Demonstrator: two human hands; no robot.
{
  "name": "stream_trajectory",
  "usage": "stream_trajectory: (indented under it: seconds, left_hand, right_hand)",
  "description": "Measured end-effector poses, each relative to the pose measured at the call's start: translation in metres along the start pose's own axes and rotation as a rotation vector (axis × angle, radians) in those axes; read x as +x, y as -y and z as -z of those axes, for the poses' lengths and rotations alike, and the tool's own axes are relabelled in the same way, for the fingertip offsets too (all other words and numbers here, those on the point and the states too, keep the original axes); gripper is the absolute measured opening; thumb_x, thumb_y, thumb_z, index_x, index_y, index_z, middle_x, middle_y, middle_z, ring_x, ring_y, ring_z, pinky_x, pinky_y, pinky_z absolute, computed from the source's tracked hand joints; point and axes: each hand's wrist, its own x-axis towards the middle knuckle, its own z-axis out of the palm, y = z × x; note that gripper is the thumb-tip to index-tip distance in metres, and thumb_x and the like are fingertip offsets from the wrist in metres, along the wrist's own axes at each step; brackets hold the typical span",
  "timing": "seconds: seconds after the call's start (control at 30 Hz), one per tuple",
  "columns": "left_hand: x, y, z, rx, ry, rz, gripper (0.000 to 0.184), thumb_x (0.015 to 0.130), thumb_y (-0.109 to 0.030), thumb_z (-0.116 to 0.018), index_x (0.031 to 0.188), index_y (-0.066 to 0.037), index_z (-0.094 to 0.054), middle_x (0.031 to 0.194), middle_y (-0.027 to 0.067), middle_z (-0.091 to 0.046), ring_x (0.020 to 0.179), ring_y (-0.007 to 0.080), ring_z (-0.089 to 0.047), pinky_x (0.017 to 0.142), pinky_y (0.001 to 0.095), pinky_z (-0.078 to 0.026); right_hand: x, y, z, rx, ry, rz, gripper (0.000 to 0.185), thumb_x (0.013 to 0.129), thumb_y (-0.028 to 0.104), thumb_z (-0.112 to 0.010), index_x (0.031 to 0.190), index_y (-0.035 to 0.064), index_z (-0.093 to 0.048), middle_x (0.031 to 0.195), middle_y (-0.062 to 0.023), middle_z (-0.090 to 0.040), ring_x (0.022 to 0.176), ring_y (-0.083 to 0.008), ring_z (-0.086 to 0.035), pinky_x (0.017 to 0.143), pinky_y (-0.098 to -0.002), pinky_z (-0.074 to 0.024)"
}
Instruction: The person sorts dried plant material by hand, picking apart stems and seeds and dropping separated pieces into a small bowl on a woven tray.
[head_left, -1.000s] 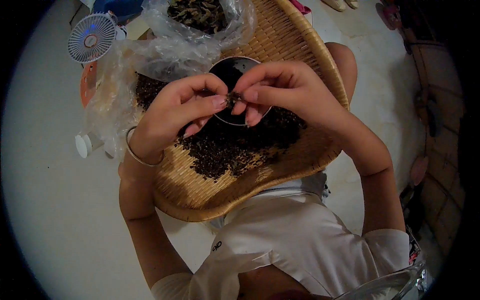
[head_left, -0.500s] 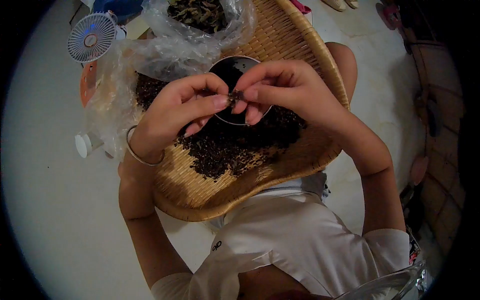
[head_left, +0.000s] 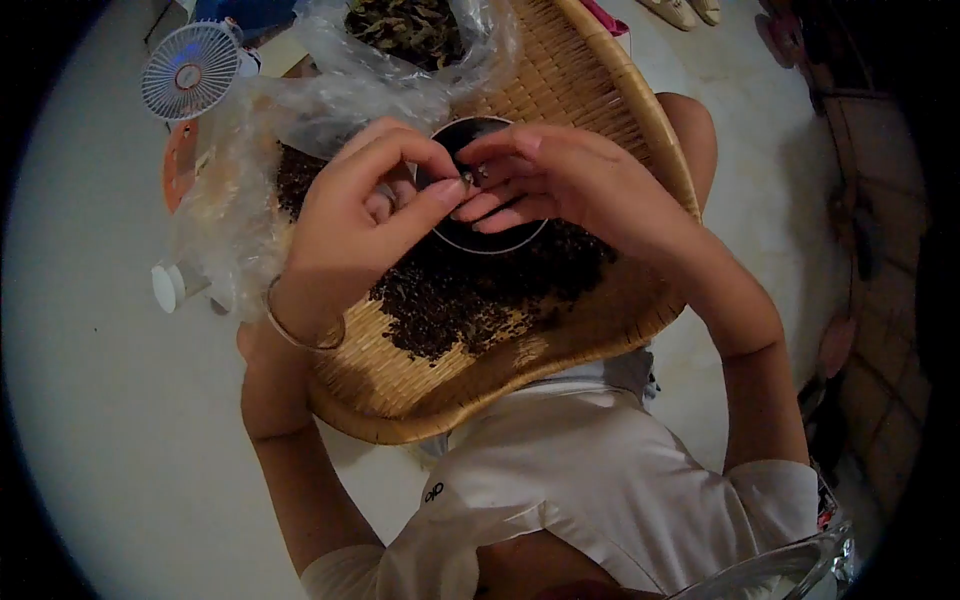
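My left hand (head_left: 350, 205) pinches a tiny pale-and-dark bit (head_left: 467, 179) between thumb and index finger. Facing it, my right hand (head_left: 575, 180) has its fingers stretched and apart, with small crumbs by the fingertips. Both hands hover over a round bowl (head_left: 500, 249) with a thin light rim and a dark inside, which they partly cover. The bowl stands on a woven bamboo tray (head_left: 365, 395) across my lap. Around the bowl lies a heap of small dark dried pieces (head_left: 450, 305), too fine to name.
A clear plastic bag (head_left: 350, 100) holding dried brown leaves (head_left: 410, 30) rests at the tray's far side. Left of it are a small white fan (head_left: 188, 72), an orange object (head_left: 180, 165) and a white-lidded container (head_left: 168, 288) on the floor. Shoes (head_left: 690, 12) lie beyond the tray.
My right hand has loosened its pinch and spread its fingers. My left hand has turned slightly and still pinches a small bit. The view has shifted a little.
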Motion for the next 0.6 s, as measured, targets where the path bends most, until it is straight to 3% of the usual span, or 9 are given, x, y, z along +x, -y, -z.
stream_trajectory:
  seconds: [0.03, 0.23, 0.3, 0.37, 0.6]
  left_hand:
    - [0.0, -0.001, -0.001, 0.25, -0.074, -0.194, 0.011, 0.077, -0.009, -0.063, 0.084, -0.004, -0.057, 0.08, -0.0002, -0.05, 0.056, 0.0039, -0.043, 0.046, 0.0191, -0.033]
    - [-0.004, -0.007, -0.009, 0.544, -0.155, -0.327, 0.016, 0.074, -0.006, -0.063, 0.089, -0.006, -0.06, 0.084, 0.0035, -0.051, 0.053, 0.0097, -0.044, 0.049, 0.0216, -0.038]
    - [-0.005, -0.013, -0.008, 0.519, -0.137, -0.294, 0.019, 0.073, -0.005, -0.063, 0.092, -0.006, -0.06, 0.084, 0.0035, -0.051, 0.054, 0.0097, -0.044, 0.049, 0.0218, -0.038]
    - [-0.005, -0.016, -0.006, 0.493, -0.118, -0.261, 0.022, 0.073, -0.004, -0.063, 0.094, -0.007, -0.061, 0.085, 0.0036, -0.051, 0.054, 0.0098, -0.045, 0.049, 0.022, -0.039]
    - [-0.004, -0.017, -0.005, 0.513, -0.111, -0.27, 0.028, 0.069, -0.004, -0.066, 0.097, -0.007, -0.061, 0.086, 0.0048, -0.052, 0.057, 0.0119, -0.05, 0.05, 0.0223, -0.043]
  right_hand:
    - [0.001, 0.001, -0.001, 0.128, 0.012, -0.055, 0.04, 0.092, 0.029, -0.04, 0.109, -0.0064, -0.048, 0.101, -0.0178, -0.057, 0.093, -0.0237, -0.058, 0.084, -0.0339, -0.048]
    - [0.002, -0.001, 0.001, 0.407, 0.043, -0.151, 0.047, 0.091, 0.033, -0.042, 0.111, -0.0086, -0.044, 0.109, -0.0204, -0.053, 0.1, -0.0295, -0.055, 0.09, -0.0365, -0.0451]
    - [0.001, 0.0, 0.001, 0.418, 0.045, -0.153, 0.047, 0.091, 0.033, -0.042, 0.112, -0.0089, -0.044, 0.11, -0.021, -0.052, 0.101, -0.0301, -0.054, 0.09, -0.0364, -0.0447]
    - [0.001, 0.002, 0.001, 0.328, 0.065, -0.127, 0.052, 0.093, 0.035, -0.032, 0.12, -0.0094, -0.038, 0.115, -0.0239, -0.049, 0.106, -0.0289, -0.051, 0.094, -0.037, -0.0408]
    - [-0.001, 0.001, 0.003, 0.297, 0.064, -0.116, 0.054, 0.094, 0.036, -0.029, 0.12, -0.0101, -0.037, 0.116, -0.0252, -0.048, 0.108, -0.0289, -0.05, 0.095, -0.0361, -0.0401]
